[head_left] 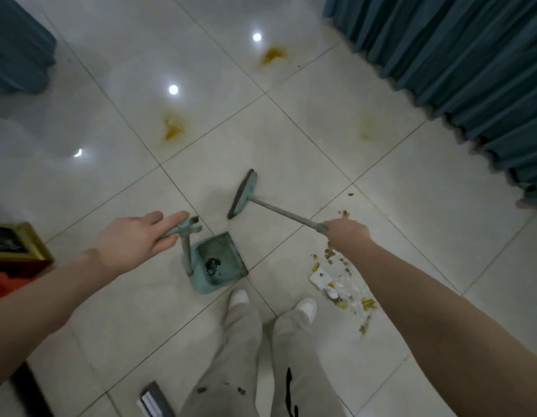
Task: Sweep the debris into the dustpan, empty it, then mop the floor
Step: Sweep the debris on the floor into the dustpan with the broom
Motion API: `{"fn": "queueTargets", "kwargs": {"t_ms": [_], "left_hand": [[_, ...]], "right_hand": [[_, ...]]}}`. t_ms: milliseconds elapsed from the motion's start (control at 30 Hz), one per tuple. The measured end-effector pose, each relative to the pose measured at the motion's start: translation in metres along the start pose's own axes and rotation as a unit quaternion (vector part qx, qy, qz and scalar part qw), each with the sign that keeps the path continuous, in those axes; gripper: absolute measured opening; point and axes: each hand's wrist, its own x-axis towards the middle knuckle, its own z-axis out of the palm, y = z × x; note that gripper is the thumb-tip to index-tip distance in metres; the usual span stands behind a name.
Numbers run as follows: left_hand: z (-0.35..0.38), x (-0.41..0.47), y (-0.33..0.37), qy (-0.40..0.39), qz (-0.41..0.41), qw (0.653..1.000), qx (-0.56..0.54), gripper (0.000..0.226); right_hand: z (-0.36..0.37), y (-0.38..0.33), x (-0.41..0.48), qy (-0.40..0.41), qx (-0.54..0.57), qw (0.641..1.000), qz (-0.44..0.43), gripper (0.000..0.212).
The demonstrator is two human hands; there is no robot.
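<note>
**A:** Where is the debris [339, 281] to be found?

**B:** It is scattered on the floor to the right of the dustpan [219, 260], on the side faced by the pan's open lip but well apart from it. A few dark bits are already seen inside the pan.

**A:** How are the tools held?

**B:** The top of the dustpan's upright handle is held by the left hand [135, 240], with the fingers laid long over the grip and the lower ones tucked beneath it. The end of the broom's shaft is wrapped in the right hand [347, 233], which is closed round it as a fist.

**A:** Which way is the broom pointed?

**B:** Its long axis is slanted from that fist, right of the dustpan, away and leftward to the broom head [242, 195], just beyond the dustpan's far edge. The head is set crosswise to the shaft. Whether the bristles touch the tile cannot be told.

**A:** How is the sweeping best done?

**B:** The head should probably be carried behind the debris, on the side far from the dustpan, then lowered and drawn toward the lip in short strokes. The lip is best kept pressed flat, lest fine bits be driven under it. Light scraps could be scattered by a hard stroke. The yellow stains [174, 129] beyond the dustpan are better left for the mop.
</note>
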Motion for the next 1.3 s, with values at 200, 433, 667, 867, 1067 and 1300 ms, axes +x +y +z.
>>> {"fn": "queueTargets", "kwargs": {"t_ms": [200, 433, 667, 867, 1067, 1300], "left_hand": [[-0.01, 0.047, 0.034, -0.019, 0.044, 0.998, 0.028, 0.102], [-0.013, 0.116, 0.093, -0.006, 0.115, 0.993, 0.036, 0.099], [-0.017, 0.188, 0.14, -0.028, 0.2, 0.979, 0.042, 0.064], [-0.02, 0.255, 0.145, -0.045, 0.233, 0.968, 0.079, 0.046], [-0.024, 0.314, 0.126, -0.048, 0.26, 0.964, 0.04, 0.042], [-0.026, 0.365, 0.084, -0.053, 0.333, 0.941, 0.027, 0.047]], "right_hand": [[0.092, 0.131, -0.068, -0.023, 0.079, 0.993, 0.088, 0.031], [0.194, 0.242, -0.18, -0.067, 0.151, 0.966, 0.2, 0.043], [0.195, 0.258, -0.224, -0.054, 0.229, 0.944, 0.229, 0.036], [0.131, 0.247, -0.183, -0.011, 0.308, 0.917, 0.254, 0.046], [0.045, 0.197, -0.058, 0.008, 0.378, 0.882, 0.28, 0.03], [0.001, 0.137, 0.05, -0.027, 0.441, 0.831, 0.337, 0.024]]}}
